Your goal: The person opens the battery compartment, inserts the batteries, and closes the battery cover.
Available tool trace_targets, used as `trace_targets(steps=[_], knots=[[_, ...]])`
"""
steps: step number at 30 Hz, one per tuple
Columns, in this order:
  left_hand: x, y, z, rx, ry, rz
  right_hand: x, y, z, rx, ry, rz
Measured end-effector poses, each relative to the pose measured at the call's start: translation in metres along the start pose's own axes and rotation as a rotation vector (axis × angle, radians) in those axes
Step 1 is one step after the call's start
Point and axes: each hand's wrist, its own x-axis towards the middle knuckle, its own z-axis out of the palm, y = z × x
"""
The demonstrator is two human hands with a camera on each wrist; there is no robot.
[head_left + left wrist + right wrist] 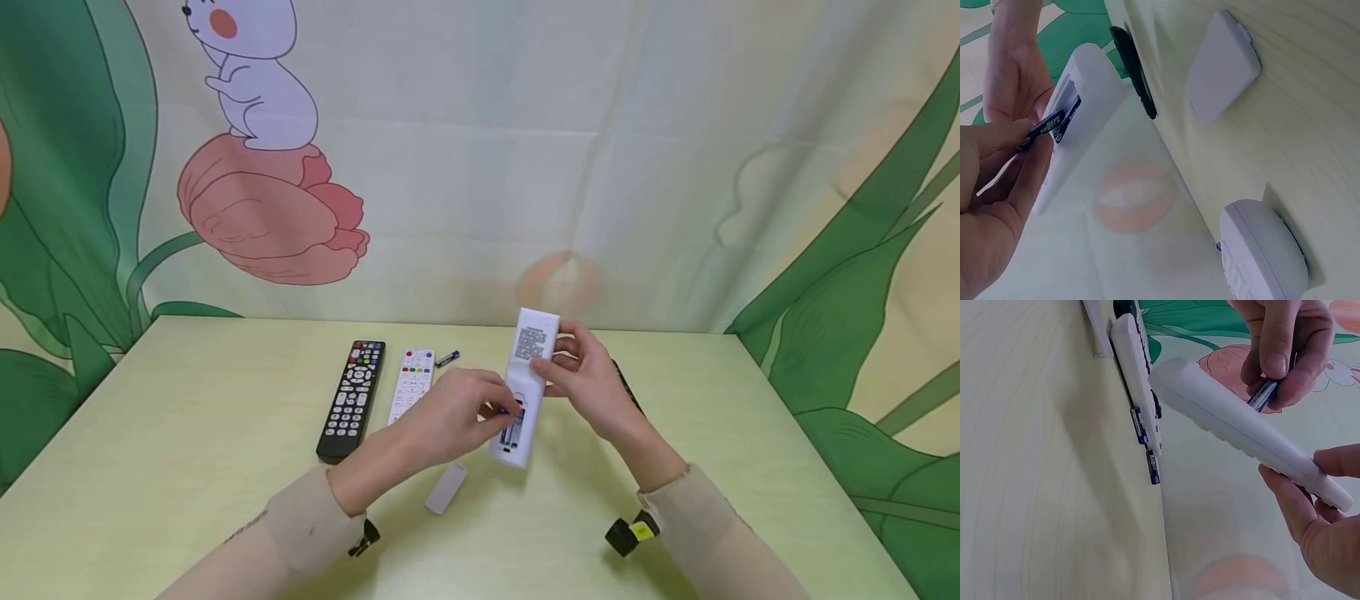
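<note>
My right hand (592, 379) holds a white remote control (534, 379) up off the table, its back turned toward me and its battery compartment uncovered. My left hand (457, 412) pinches a small dark blue battery (1041, 131) between thumb and fingertips, right at the compartment opening. Inside the compartment lies another battery (1069, 119), seen beside the pinched one in the left wrist view. The white battery cover (446, 488) rests on the table below the left hand. From the right wrist view, the held remote shows side-on, gripped near one end.
Left on the table lie a black remote (352, 400) and a second white remote (412, 379), partly hidden by my left hand. Two loose batteries (1139, 425) lie by that white remote. Another dark remote (1134, 72) sits behind my right hand. A printed curtain (480, 167) hangs behind.
</note>
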Motion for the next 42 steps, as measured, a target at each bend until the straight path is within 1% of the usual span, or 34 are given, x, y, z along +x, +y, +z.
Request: trace_targets(steps=[2, 7, 12, 15, 20, 28, 36, 42], knots=[[-0.001, 0.000, 0.000, -0.008, 0.005, 0.025, 0.001, 0.000, 0.000, -0.004, 0.007, -0.001], [-0.003, -0.001, 0.001, -0.033, 0.009, 0.051, 0.002, 0.000, -0.001, -0.008, 0.026, 0.002], [-0.004, 0.000, 0.000, -0.046, -0.015, 0.036, 0.003, -0.001, 0.000, -0.011, 0.041, 0.013], [-0.004, 0.001, 0.000, -0.061, -0.038, 0.022, 0.003, -0.001, 0.000, 0.002, 0.050, -0.001], [-0.005, 0.000, 0.003, -0.056, -0.064, 0.022, 0.003, 0.000, 0.000, 0.035, 0.066, -0.022], [-0.005, 0.001, 0.004, -0.029, -0.066, 0.027, 0.004, 0.001, -0.002, 0.044, 0.074, -0.035], [-0.009, 0.002, 0.005, -0.040, -0.056, -0.007, 0.003, -0.002, 0.001, 0.070, 0.064, -0.039], [-0.011, 0.002, 0.005, -0.027, -0.034, -0.018, 0.002, -0.004, 0.002, 0.084, 0.057, -0.032]])
